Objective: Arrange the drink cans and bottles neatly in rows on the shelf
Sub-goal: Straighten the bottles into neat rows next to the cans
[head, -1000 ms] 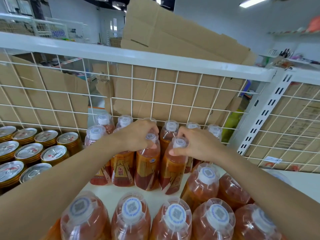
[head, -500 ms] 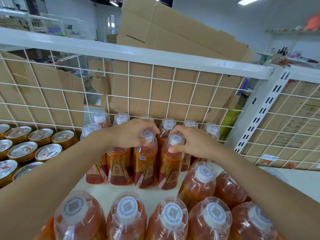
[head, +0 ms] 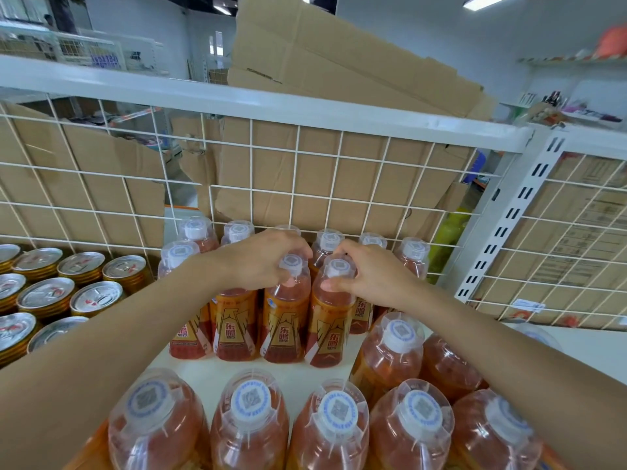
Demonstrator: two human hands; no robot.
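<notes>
Two pinches at the caps: left hand [head: 259,262] on left bottle [head: 285,320], right hand [head: 371,276] on right bottle [head: 330,329].

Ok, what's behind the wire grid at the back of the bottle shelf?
Flattened cardboard sheets stand behind the wire grid, rising above its white top rail. A yellow-green object shows at the right. Whatever is behind the cardboard is covered.
</notes>
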